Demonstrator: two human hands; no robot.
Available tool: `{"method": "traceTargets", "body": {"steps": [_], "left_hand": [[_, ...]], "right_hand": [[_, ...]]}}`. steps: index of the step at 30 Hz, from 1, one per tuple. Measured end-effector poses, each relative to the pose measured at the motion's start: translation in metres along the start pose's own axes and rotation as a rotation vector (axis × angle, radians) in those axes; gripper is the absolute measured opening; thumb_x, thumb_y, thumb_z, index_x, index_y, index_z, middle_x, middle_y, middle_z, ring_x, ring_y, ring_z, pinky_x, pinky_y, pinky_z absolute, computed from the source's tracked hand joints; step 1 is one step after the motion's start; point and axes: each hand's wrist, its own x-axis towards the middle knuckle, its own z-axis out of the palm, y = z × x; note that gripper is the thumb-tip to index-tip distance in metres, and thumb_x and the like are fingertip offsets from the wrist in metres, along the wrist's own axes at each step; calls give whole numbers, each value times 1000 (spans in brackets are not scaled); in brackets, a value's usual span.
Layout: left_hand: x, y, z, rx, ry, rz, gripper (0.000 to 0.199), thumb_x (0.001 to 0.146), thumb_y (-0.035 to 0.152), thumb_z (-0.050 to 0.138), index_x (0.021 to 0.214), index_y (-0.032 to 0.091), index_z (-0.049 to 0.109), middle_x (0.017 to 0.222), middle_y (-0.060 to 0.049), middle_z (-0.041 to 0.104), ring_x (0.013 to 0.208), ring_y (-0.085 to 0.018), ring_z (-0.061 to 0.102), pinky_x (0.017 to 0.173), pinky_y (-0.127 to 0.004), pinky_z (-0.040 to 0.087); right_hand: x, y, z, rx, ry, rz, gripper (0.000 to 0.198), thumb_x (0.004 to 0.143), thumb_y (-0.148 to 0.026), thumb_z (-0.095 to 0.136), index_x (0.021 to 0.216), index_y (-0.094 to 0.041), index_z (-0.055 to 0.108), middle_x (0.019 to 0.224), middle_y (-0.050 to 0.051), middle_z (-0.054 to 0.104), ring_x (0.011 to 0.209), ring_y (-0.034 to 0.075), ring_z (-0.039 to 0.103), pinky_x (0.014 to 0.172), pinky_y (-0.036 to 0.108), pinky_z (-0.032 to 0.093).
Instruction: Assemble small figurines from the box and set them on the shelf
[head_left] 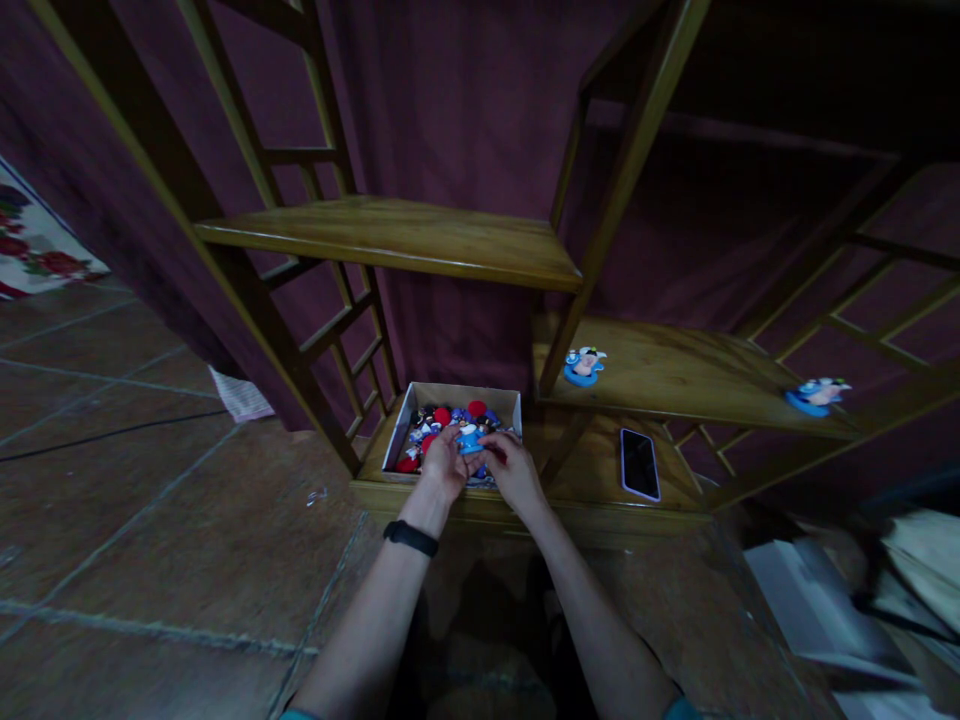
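While the left hand (444, 468) lies palm up with its fingers spread beneath a small blue figure (470, 440), the right hand (514, 472) pinches the figure's right edge between thumb and fingers — all of this over the near side of a cardboard box (397, 438) heaped with red, blue and dark pieces (477, 409). Two blue-based figurines (584, 368) stand well apart on the right-hand shelf (675, 372), and a phone (639, 464) lies below — a black band (410, 537) circles the left wrist
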Motion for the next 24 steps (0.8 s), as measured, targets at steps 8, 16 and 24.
{"method": "traceTargets", "body": {"steps": [8,16,24], "left_hand": [[-3,1,4,3,14,-12,19,84,25,45,96,14,54,70,-4,64,51,-14,61,48,-25,49],[-3,2,4,14,30,-1,16,84,27,47,91,14,54,66,-3,63,49,-14,60,48,-25,49],[-4,2,4,15,40,0,15,85,26,45,92,15,53,65,-3,62,47,-14,60,47,-25,49]], "right_hand": [[-1,-4,-1,-3,-15,13,23,81,-18,50,96,-26,65,97,1,62,95,18,58,86,31,45],[-2,-5,0,-2,-28,-1,25,81,-16,47,96,-25,65,97,1,63,92,17,58,84,30,45],[-2,-6,-1,-17,-31,15,24,80,-16,49,96,-26,64,96,1,63,89,16,59,83,30,46]]}}
